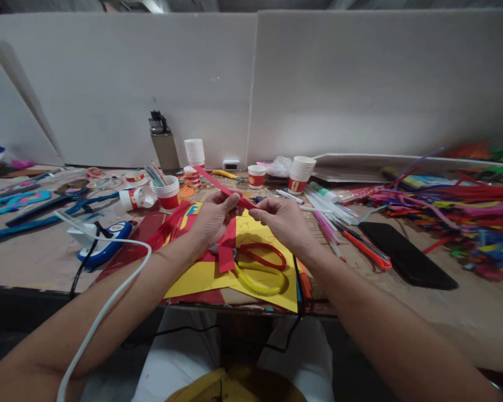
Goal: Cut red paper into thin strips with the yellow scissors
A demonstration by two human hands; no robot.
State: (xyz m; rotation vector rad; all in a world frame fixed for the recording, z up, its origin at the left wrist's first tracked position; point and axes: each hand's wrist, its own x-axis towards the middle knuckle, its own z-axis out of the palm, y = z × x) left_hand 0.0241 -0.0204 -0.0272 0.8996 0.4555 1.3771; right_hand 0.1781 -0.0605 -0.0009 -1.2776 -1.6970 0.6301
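Observation:
A narrow red paper strip (212, 180) is stretched between my two hands above the table. My left hand (218, 215) pinches it near the middle between thumb and fingers, with the strip's far end sticking out up and to the left. At the strip's near end, my right hand (276, 215) grips it with closed fingertips. Below them lie yellow paper sheets (193, 282), red paper pieces (226, 257) and scissors (262, 279) with one red and one yellow handle loop. The scissors' blades are mostly covered.
Paper cups (300, 173) stand along the back. Right of my hands lie a red cutter knife (368, 251), a black phone (406, 254) and a heap of colourful pipe cleaners (465, 212). A blue-and-white power strip (109, 245) with a white cable (121, 287) sits left, the cable passing over my left forearm.

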